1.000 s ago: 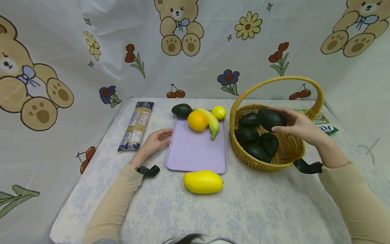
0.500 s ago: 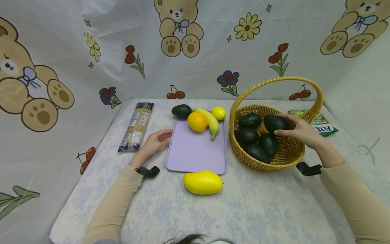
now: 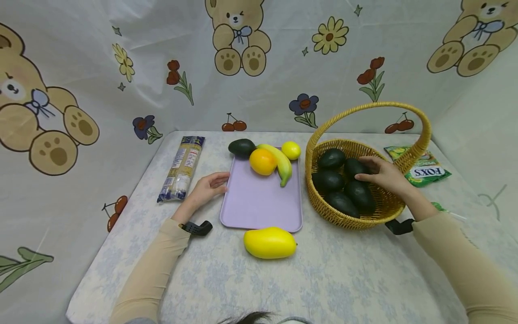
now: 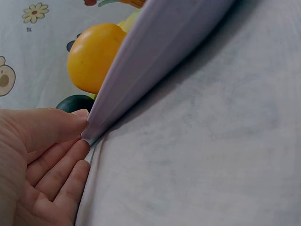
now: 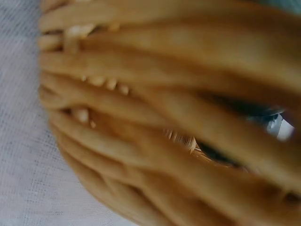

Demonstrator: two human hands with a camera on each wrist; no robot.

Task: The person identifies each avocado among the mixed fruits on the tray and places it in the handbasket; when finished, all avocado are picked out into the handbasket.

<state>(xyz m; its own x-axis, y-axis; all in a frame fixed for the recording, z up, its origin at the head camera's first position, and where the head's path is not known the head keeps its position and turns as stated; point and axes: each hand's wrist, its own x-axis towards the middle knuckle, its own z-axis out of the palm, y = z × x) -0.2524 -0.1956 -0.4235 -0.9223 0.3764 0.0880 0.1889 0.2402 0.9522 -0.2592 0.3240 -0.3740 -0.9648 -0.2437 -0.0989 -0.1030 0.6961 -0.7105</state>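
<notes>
A woven basket (image 3: 348,223) with a tall handle stands on the right and contains several dark green avocados (image 3: 341,204). My right hand (image 3: 384,177) reaches in under the handle, thumb and fingers around an avocado (image 3: 353,168) at the back. Woven strands fill most of the right wrist view and hide that grip. The left hand (image 3: 205,189) lies beside a lilac tray (image 3: 261,209), its thumb and fingertips touching the left edge. In the left wrist view the fingers (image 4: 70,181) rest along the tray's side. An orange fruit (image 3: 263,162) and a banana (image 3: 284,168) lie on the tray.
An avocado (image 3: 241,148) and a lemon (image 3: 291,150) sit at the tray's far corners. In front lies a large yellow fruit (image 3: 270,243). A long noodle pack (image 3: 180,169) is on the left. Behind the basket is a green FOX'S bag (image 3: 429,171).
The right hand has lowered its avocado into the basket's back. Another avocado there has shifted slightly toward the front. My left hand stays still at the tray.
</notes>
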